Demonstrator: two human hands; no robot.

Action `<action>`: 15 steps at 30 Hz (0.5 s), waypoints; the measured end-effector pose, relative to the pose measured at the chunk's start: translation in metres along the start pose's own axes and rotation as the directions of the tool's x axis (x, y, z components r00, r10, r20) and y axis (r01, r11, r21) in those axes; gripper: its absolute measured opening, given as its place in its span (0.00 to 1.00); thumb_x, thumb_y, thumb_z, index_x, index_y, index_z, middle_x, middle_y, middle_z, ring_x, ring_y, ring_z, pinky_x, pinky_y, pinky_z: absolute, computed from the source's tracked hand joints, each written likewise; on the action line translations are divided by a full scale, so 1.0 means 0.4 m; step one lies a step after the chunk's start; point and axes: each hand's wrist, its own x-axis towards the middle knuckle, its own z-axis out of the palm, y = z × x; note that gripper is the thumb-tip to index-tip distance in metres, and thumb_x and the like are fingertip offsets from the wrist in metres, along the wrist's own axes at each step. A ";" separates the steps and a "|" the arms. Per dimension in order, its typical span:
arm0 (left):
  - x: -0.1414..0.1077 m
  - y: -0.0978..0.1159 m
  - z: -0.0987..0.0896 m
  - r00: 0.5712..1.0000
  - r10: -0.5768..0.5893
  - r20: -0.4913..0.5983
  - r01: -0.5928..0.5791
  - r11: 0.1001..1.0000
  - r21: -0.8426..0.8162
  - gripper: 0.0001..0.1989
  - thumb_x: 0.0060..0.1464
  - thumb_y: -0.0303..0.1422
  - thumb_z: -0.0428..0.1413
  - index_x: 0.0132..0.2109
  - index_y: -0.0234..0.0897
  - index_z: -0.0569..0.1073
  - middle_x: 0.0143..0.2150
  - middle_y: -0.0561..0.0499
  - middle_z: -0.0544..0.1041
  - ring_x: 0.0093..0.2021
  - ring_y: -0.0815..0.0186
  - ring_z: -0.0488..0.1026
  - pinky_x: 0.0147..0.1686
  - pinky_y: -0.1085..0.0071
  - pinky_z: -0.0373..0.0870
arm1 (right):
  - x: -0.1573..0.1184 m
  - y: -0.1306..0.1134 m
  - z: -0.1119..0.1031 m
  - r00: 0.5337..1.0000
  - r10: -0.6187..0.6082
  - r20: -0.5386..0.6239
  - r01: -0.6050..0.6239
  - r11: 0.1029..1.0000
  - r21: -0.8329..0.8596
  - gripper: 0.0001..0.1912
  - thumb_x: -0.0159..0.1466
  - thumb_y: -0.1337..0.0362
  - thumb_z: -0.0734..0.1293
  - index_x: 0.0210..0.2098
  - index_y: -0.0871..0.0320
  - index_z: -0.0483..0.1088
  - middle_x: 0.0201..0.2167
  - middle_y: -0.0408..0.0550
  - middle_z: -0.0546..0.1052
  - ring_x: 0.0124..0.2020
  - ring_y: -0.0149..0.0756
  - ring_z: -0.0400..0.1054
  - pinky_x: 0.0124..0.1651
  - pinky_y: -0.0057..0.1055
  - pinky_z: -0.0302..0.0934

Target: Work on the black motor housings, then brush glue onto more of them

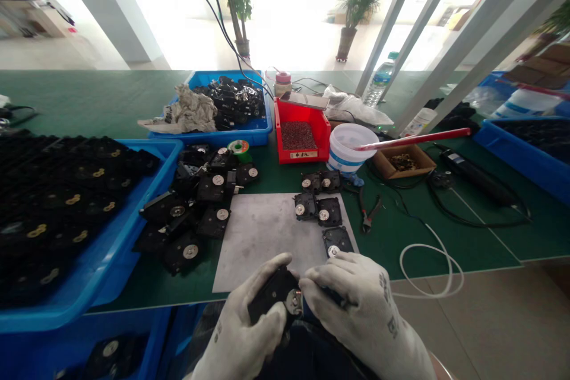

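Observation:
Near the table's front edge, my left hand, in a white glove, grips a black plastic mechanism with its thumb across the front. A round silver disc sits at the right side of this part. My right hand, gloved too, is closed with its fingertips beside the disc. Something dark shows under its curled fingers, but I cannot make out what it is. Just beyond the right hand lies a similar black mechanism with a silver disc, on a grey sheet.
Several more mechanisms are heaped left of the sheet. A large blue tray of black parts stands at far left. Behind are a red bin, a white bucket and a blue tray. Pliers and a black power tool lie right.

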 end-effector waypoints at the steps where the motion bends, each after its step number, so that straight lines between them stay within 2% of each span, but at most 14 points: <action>1: 0.000 -0.002 -0.001 1.000 0.009 0.002 -0.009 1.000 0.002 0.34 0.56 0.43 0.62 0.67 0.37 0.71 0.33 0.51 0.80 0.24 0.67 0.71 0.25 0.75 0.70 | -0.001 0.002 0.001 1.000 -0.017 -0.024 0.017 1.000 0.004 0.14 0.70 0.67 0.68 0.27 0.55 0.75 0.22 0.42 0.79 0.22 0.33 0.70 0.43 0.32 0.64; 6: 0.001 -0.008 -0.002 1.000 0.020 0.003 -0.020 1.000 -0.002 0.32 0.57 0.43 0.61 0.67 0.38 0.71 0.33 0.51 0.81 0.25 0.65 0.74 0.25 0.75 0.71 | -0.004 0.006 0.003 0.999 -0.030 -0.028 0.030 0.999 0.013 0.14 0.70 0.68 0.68 0.27 0.56 0.75 0.22 0.40 0.78 0.23 0.31 0.70 0.44 0.31 0.63; 11: 0.001 -0.002 0.001 0.999 0.051 -0.019 -0.051 0.999 0.010 0.31 0.56 0.41 0.61 0.65 0.39 0.74 0.33 0.51 0.81 0.31 0.60 0.79 0.28 0.74 0.74 | -0.006 0.005 0.001 0.998 -0.040 -0.047 0.040 0.999 0.001 0.13 0.70 0.67 0.68 0.27 0.56 0.76 0.22 0.40 0.79 0.23 0.32 0.70 0.45 0.32 0.63; 15: 0.000 0.003 0.004 0.999 0.044 -0.032 -0.044 0.999 0.006 0.31 0.55 0.39 0.61 0.65 0.39 0.74 0.35 0.50 0.82 0.27 0.64 0.76 0.28 0.74 0.73 | -0.008 0.005 0.002 0.998 -0.040 -0.045 0.041 0.999 0.002 0.14 0.69 0.68 0.68 0.27 0.56 0.76 0.22 0.40 0.78 0.22 0.31 0.69 0.44 0.33 0.62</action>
